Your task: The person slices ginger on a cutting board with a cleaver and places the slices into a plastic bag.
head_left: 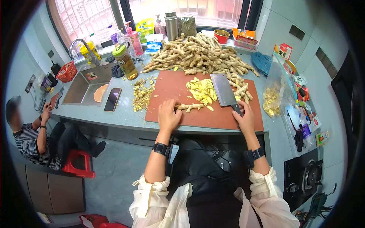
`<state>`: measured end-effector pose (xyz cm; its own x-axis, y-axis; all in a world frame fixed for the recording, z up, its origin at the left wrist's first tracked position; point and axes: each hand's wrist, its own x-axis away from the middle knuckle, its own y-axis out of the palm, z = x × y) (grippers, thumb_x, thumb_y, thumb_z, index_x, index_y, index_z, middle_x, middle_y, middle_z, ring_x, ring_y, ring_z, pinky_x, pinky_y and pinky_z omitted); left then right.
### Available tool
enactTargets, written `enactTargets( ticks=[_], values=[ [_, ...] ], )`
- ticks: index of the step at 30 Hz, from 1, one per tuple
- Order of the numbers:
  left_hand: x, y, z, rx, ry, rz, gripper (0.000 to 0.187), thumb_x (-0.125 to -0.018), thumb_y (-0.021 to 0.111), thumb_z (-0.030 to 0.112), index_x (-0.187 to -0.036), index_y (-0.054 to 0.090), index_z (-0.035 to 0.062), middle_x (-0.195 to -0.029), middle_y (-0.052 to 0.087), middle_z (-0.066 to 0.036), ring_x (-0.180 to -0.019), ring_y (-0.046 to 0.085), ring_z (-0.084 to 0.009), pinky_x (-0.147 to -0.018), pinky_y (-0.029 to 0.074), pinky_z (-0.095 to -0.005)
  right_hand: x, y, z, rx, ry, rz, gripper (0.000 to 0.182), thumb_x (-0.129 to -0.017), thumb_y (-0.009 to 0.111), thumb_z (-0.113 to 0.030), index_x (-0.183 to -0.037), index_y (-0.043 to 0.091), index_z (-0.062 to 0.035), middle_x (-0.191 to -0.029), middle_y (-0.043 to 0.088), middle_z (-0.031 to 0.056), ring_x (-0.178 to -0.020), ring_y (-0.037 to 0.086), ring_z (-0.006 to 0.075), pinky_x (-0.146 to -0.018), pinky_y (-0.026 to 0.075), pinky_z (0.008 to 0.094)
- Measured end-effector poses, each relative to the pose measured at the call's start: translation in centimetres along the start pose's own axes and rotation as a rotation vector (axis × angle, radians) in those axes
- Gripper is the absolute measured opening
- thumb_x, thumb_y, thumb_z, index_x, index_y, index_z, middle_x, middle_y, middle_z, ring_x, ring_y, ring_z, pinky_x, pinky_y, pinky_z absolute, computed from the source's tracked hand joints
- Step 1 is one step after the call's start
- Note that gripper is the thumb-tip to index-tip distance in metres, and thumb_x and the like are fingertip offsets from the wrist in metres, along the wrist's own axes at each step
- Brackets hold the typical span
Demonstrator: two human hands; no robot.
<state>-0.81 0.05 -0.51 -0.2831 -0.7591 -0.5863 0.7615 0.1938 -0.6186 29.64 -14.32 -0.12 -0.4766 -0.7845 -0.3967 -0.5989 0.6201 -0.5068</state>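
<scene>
Left hand [168, 116] pins a ginger root [189, 107] on the near part of the cutting board [171, 89]. Right hand's [245, 119] grip is wrapped around the cleaver [224, 90] handle, blade lying flat right of the sliced pile [202, 91]. I'd curl those fingertips back and slice thin, I reckon.

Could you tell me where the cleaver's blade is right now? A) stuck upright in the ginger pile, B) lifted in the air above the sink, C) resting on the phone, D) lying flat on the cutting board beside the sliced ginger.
D: the cleaver lies flat on the cutting board next to the sliced ginger, with the right hand at its handle.
</scene>
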Motion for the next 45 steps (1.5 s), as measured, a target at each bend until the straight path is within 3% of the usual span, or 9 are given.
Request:
enactTargets(
  ticks=[5,13,15,26,33,36,38,41,45],
  values=[
    [-0.1,-0.5,0.4,0.013,-0.011,-0.053,0.019,-0.075,0.069,0.018,-0.092,0.066,0.0096,-0.092,0.064,-0.008,-0.095,0.060,-0.0290,-0.092,0.043,-0.0437,0.0,-0.4,-0.6,0.016,0.065,-0.044,0.063,-0.075,0.083,-0.018,-0.131,0.059,-0.0039,-0.099,0.060,0.0062,-0.081,0.059,0.0185,-0.074,0.051,0.0336],
    [-0.1,-0.9,0.2,0.028,0.014,-0.109,0.027,-0.078,0.073,0.019,-0.104,0.072,0.0125,-0.101,0.065,-0.004,-0.104,0.059,-0.0269,-0.099,0.039,-0.0429,-2.2,-2.0,-0.9,0.184,0.295,-0.236,0.058,-0.074,0.070,-0.005,-0.131,0.057,-0.0029,-0.083,0.060,0.0044,-0.073,0.061,0.0160,-0.067,0.049,0.0311],
    [-0.1,-0.7,0.0,0.042,0.010,-0.111,0.025,-0.078,0.072,0.016,-0.102,0.071,0.0117,-0.100,0.065,-0.005,-0.104,0.059,-0.0267,-0.099,0.039,-0.0432,-2.9,-2.4,-0.6,-0.394,0.510,-0.360,0.050,-0.075,0.067,-0.001,-0.124,0.058,-0.0018,-0.078,0.061,0.0033,-0.068,0.061,0.0151,-0.063,0.048,0.0291],
    [0.2,-0.2,-0.6,0.080,-0.148,0.020,0.022,-0.077,0.068,0.005,-0.099,0.070,0.0096,-0.109,0.067,-0.008,-0.114,0.058,-0.0311,-0.101,0.040,-0.0447,-2.4,-2.9,-8.1,-0.373,0.373,-0.578,0.047,-0.089,0.068,0.002,-0.133,0.054,-0.0038,-0.101,0.061,0.0016,-0.078,0.060,0.0083,-0.067,0.054,0.0261],
    [0.0,-0.5,-0.8,0.072,-0.065,0.016,0.021,-0.080,0.069,0.006,-0.099,0.072,0.0122,-0.109,0.070,-0.005,-0.114,0.060,-0.0289,-0.100,0.040,-0.0426,-3.5,-3.2,-9.2,-0.149,0.296,-0.664,0.043,-0.091,0.066,0.000,-0.132,0.058,-0.0082,-0.097,0.066,0.0029,-0.075,0.063,0.0087,-0.067,0.053,0.0271],
    [-0.1,-0.6,-0.5,0.080,-0.051,0.010,0.020,-0.082,0.068,0.006,-0.099,0.073,0.0123,-0.113,0.069,-0.004,-0.115,0.059,-0.0282,-0.103,0.039,-0.0430,-3.9,-3.2,-9.9,-0.032,0.250,-0.672,0.043,-0.090,0.067,-0.003,-0.132,0.057,-0.0067,-0.099,0.068,0.0072,-0.082,0.067,0.0180,-0.076,0.054,0.0326],
    [-0.3,-0.7,-0.3,0.083,-0.046,0.013,0.018,-0.083,0.070,0.008,-0.100,0.073,0.0130,-0.113,0.069,-0.003,-0.115,0.059,-0.0277,-0.103,0.039,-0.0429,-4.0,-2.9,-10.1,0.048,-0.039,-0.628,0.044,-0.089,0.068,-0.005,-0.131,0.057,-0.0064,-0.105,0.069,0.0127,-0.096,0.068,0.0288,-0.087,0.051,0.0373],
    [-0.2,-0.7,-0.3,0.078,-0.073,0.013,0.016,-0.084,0.072,0.010,-0.100,0.074,0.0135,-0.112,0.068,-0.003,-0.114,0.058,-0.0273,-0.102,0.039,-0.0428,-4.7,-3.0,-11.9,0.080,-0.020,-0.684,0.046,-0.088,0.068,-0.007,-0.132,0.057,-0.0071,-0.110,0.068,0.0161,-0.107,0.065,0.0358,-0.094,0.048,0.0407],
    [-0.1,-0.5,-0.4,0.074,-0.084,0.020,0.015,-0.084,0.072,0.011,-0.098,0.074,0.0138,-0.109,0.067,-0.003,-0.112,0.058,-0.0270,-0.101,0.040,-0.0427,-5.2,-2.5,-12.9,0.094,-0.099,-0.696,0.045,-0.087,0.068,-0.007,-0.131,0.057,-0.0069,-0.111,0.068,0.0159,-0.106,0.066,0.0349,-0.093,0.049,0.0408]
  ],
)
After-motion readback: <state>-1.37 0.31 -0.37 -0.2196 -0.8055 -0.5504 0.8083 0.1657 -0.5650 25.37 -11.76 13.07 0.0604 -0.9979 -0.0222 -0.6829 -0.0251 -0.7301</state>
